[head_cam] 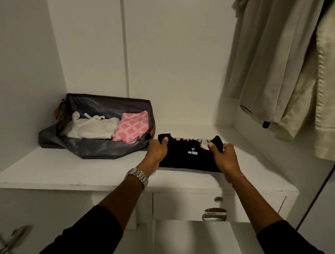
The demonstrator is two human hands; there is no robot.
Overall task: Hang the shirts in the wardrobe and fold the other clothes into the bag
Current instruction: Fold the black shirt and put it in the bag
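Black tee (190, 155): matt soft cloth, white print on front. Bag (95, 146) at 9 o'clock of it: grey thin fabric w/ slight sheen, looks like nylon; tan tabs at the ends, maybe leather. Inside: white garment (93, 127), matt knit-like cloth; pink patterned cloth (132, 128), smooth, matt. Shelf (63, 170): white painted or laminate board, smooth, low sheen, edge a bit chipped. Hanging shirts (282, 65) at 2 o'clock: beige woven cloth, matt, creased. Drawer handle (214, 213) & lock (218, 199): shiny metal. Watch (139, 176): brushed metal links. Bracelet (237, 178): thin chain.
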